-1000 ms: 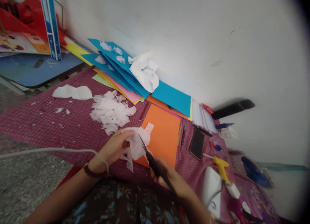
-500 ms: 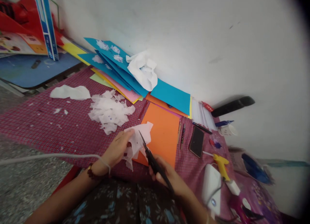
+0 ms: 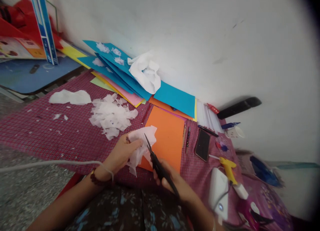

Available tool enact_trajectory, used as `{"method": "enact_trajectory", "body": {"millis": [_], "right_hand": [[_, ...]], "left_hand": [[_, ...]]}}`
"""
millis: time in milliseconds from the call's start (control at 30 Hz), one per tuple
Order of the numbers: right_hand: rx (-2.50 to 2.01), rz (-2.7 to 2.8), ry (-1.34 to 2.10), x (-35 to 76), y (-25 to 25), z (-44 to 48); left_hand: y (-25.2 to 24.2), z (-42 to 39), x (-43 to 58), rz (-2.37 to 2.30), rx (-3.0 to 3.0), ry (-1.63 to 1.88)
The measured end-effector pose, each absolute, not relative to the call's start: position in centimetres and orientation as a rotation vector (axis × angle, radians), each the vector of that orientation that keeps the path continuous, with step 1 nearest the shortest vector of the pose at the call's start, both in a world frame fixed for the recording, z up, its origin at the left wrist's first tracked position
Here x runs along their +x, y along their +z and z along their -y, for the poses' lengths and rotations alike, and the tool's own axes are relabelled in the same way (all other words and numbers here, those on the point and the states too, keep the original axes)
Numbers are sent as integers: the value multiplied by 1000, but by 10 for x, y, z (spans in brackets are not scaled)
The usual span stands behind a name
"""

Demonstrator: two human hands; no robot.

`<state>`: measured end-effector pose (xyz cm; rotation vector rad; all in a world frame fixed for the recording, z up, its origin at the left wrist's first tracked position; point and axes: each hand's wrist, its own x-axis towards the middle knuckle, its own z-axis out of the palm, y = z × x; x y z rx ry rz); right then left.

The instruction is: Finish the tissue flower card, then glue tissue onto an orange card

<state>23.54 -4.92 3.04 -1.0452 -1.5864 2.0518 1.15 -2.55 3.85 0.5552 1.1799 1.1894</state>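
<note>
My left hand (image 3: 122, 152) is closed on a piece of white tissue paper (image 3: 146, 134), thumb on top, with torn strips hanging below. In my right hand (image 3: 170, 177) is a pair of black-handled scissors (image 3: 158, 166). Its blades point up and away, lying against the tissue and nearly together; I cannot tell if they are cutting. Under both lies an orange paper sheet (image 3: 167, 131). A heap of cut white tissue scraps (image 3: 112, 116) rests to the left of it.
Blue sheets (image 3: 175, 97) with white tufts and crumpled tissue (image 3: 146, 74) lean by the wall. A folded tissue (image 3: 71, 97) lies left. To the right are a phone (image 3: 202, 145), a yellow glue gun (image 3: 228, 167) and a white power bank (image 3: 218, 192). A white cable (image 3: 62, 162) crosses my left wrist.
My left thumb has come over the tissue and its grip has shifted on it. The scissors have stayed nearly in place. The whole view has moved slightly.
</note>
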Motion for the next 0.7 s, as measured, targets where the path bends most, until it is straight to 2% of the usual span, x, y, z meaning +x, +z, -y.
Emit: {"method": "enact_trajectory", "body": {"millis": [433,700], "right_hand": [[-955,1526,2014,225,34,48],[-1115,1447,1894,221,35,48]], "left_hand": [[48,30,18,-1082,521,1118],[52,34,17,-1048,661,1061]]}}
